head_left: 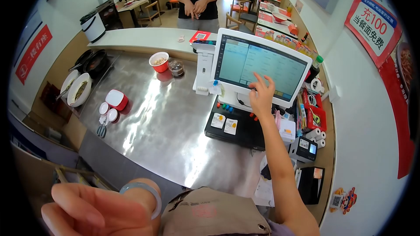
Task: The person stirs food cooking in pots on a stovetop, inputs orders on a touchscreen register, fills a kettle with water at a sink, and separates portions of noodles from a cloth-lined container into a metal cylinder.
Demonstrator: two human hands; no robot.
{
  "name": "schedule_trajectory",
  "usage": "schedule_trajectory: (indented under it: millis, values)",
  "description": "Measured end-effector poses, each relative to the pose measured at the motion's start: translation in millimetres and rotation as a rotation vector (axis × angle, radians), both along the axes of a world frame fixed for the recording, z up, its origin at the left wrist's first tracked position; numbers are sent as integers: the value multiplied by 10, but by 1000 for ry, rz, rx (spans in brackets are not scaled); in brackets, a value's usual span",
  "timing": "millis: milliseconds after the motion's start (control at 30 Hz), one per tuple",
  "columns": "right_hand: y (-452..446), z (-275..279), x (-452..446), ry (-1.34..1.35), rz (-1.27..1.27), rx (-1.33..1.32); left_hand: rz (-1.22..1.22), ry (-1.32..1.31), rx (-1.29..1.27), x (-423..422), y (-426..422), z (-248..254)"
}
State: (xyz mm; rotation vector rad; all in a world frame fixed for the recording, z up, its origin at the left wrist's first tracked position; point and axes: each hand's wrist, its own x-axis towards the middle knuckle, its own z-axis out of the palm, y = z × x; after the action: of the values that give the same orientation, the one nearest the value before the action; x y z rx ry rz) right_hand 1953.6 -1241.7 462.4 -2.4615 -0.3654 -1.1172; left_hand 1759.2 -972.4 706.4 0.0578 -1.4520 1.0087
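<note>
My right hand (pixel 262 91) reaches to the lower part of a white touchscreen till (pixel 262 63), its fingers spread and nothing held in them. Whether a fingertip touches the glass I cannot tell. My left hand (pixel 87 209), a pale bangle (pixel 151 192) at its wrist, is raised close to the camera at the bottom left. Its fingers are loosely bent and no object shows in them. Below the screen sits a black cash drawer (pixel 234 142) with two small paper slips (pixel 224 123) on top.
On the steel counter (pixel 153 148) are a red-and-white bowl (pixel 159 62), a dark-filled jar (pixel 176 68), a lidded red tub (pixel 117 99) and scissors (pixel 101 130). A receipt printer (pixel 303 149) stands at right. A person (pixel 197 0) stands across the white ledge (pixel 144 37).
</note>
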Motion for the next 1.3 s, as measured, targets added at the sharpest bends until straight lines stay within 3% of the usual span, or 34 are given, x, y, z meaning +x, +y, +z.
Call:
schedule_trajectory:
  millis: [100,200,333,533,567,633,833,1033,1067,1100,1167,1233,1300]
  values:
    - [-49,46,-145,-31,-17,93,813,453,498,-132,466,-139]
    - [-50,133,-435,3,-43,272,839,440,440,-199,531,-182]
    - [-98,128,-757,-36,-100,250,853,438,360,-305,598,-181]
    - [-112,-60,-1120,-11,-205,422,858,467,403,-338,611,-141]
    - [-126,-130,-1181,-6,-211,458,456,202,137,-153,325,-59]
    - [-24,-118,-1339,12,-204,443,101,-88,-144,-135,213,50]
    - [203,-66,-1483,33,-184,448,-145,-232,-336,-287,262,171]
    - [538,249,-1533,-11,-134,542,224,39,-250,-335,546,88]
    - [593,452,-1550,-56,-35,758,278,82,-251,-348,613,76]
    - [554,394,-1507,-148,-11,663,321,117,-249,-350,637,59]
    - [727,1039,-1768,-218,193,973,395,183,-261,-361,725,39]
    - [801,1307,-1908,-356,303,936,455,233,-272,-370,783,8]
    - [983,1840,-2088,-558,670,725,513,282,-286,-363,846,-17]
